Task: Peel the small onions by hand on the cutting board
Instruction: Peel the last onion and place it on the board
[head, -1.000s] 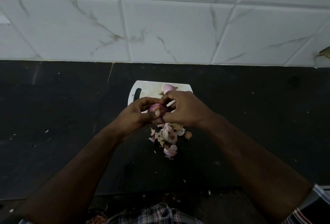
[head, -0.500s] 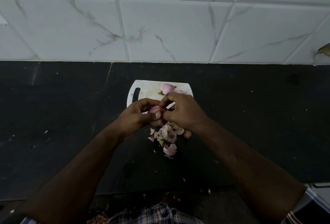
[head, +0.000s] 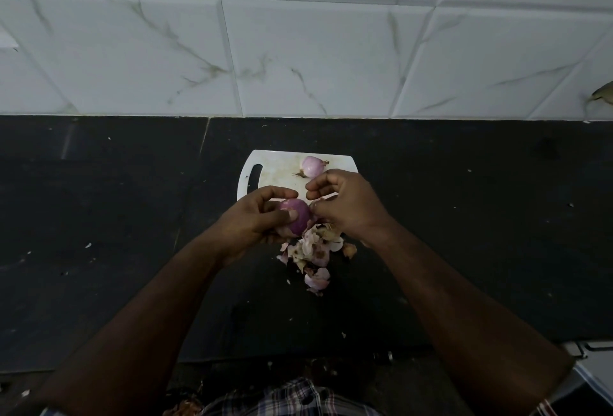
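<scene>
My left hand [head: 255, 216] grips a small purple onion [head: 296, 219] above the near edge of the white cutting board [head: 275, 170]. My right hand [head: 345, 206] is right beside it, thumb and fingers curled at the onion's right side, pinching at its skin. A second small onion [head: 312, 166], pale pink with its root end showing, lies on the board's far part. A pile of loose peels [head: 315, 250] sits on the counter just below the hands.
The board lies on a black stone counter [head: 99, 216] backed by a white marbled tile wall [head: 298, 51]. Small peel scraps dot the counter. A pale object [head: 593, 359] shows at the lower right edge.
The right hand's fingers have lifted and spread away from the onion's top, baring more of its purple surface. The onion on the board is now fully in sight.
</scene>
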Action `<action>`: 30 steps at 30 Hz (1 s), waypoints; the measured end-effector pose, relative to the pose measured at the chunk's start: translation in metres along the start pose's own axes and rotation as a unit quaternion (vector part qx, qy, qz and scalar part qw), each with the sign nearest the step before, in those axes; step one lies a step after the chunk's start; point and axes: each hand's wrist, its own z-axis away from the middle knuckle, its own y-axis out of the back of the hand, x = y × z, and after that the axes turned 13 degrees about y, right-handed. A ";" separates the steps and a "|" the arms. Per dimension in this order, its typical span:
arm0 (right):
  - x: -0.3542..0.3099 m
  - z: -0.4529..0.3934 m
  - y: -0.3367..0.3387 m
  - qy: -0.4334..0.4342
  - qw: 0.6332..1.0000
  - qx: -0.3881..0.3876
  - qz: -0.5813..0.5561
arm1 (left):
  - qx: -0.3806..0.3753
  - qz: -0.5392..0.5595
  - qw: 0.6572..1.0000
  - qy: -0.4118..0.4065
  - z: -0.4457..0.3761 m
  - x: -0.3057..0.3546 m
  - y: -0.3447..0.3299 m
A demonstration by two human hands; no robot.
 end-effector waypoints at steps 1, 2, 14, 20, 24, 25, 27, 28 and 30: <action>0.001 0.000 0.000 -0.004 1.000 0.004 0.000 | -0.003 0.009 1.000 -0.004 0.001 0.000 0.001; 0.002 0.001 0.000 -0.011 1.000 0.011 -0.005 | -0.011 0.026 1.000 -0.009 0.002 0.000 0.003; 0.022 0.024 -0.002 -0.014 0.999 0.042 0.016 | -0.017 0.184 0.983 -0.017 0.009 0.002 0.007; 0.023 0.029 -0.002 0.029 0.992 -0.010 0.125 | -0.024 0.228 0.973 -0.005 0.010 0.003 0.005; 0.026 0.030 -0.002 0.023 0.990 -0.022 0.140 | -0.022 0.259 0.966 0.014 0.011 0.004 0.007; 0.023 0.028 -0.002 0.023 0.990 -0.027 0.134 | -0.019 0.257 0.966 0.020 0.011 0.004 0.007; 0.014 0.026 -0.004 0.041 0.993 -0.007 0.107 | -0.009 0.245 0.969 0.035 0.010 0.004 0.005; 0.007 0.025 -0.007 0.062 0.994 0.013 0.088 | -0.001 0.238 0.971 0.039 0.009 0.005 0.002; -0.007 0.023 -0.015 0.126 0.989 0.031 0.075 | 0.011 0.214 0.976 0.040 0.008 0.007 -0.003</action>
